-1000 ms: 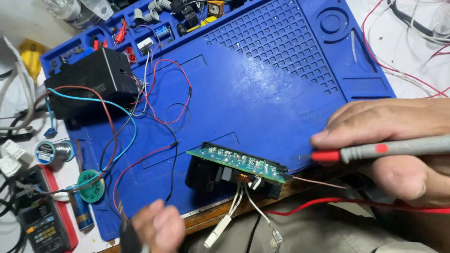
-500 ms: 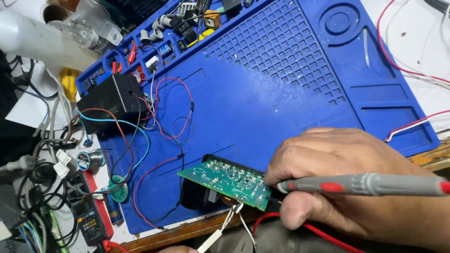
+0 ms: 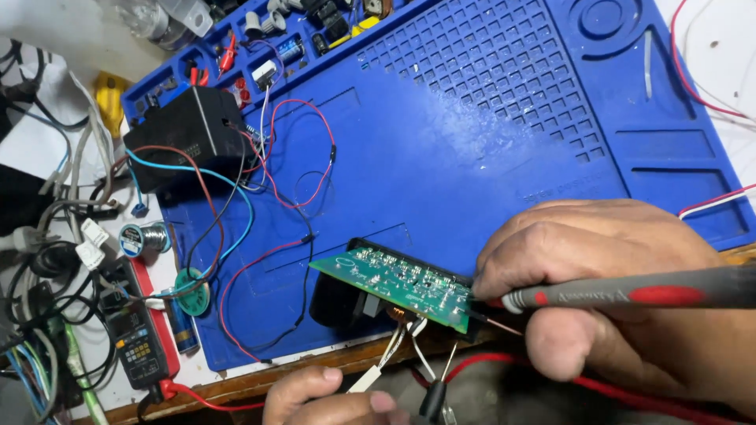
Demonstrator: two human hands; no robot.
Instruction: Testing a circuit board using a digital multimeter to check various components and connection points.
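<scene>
The right hand (image 3: 622,275) is pinching a grey-and-red multimeter probe (image 3: 630,295), fingers closed round it, its tip angled toward the green circuit board (image 3: 402,283), which sits tilted at the blue mat's (image 3: 472,157) near edge for access. The left hand (image 3: 331,401) is curling around a second black probe (image 3: 433,397) below. Half a second ago that hand was barely in view.

Matt blue rubbery mat (image 3: 441,173), faintly dusted pale at centre; glossy green circuit board (image 3: 398,285) dotted with shiny solder; smooth grey-and-red plastic probe (image 3: 630,295) tipped in bare metal; matt black plastic box (image 3: 185,134); worn wooden bench edge (image 3: 260,384); shiny solder spool (image 3: 146,238); slick plastic-coated wires (image 3: 295,169)
</scene>
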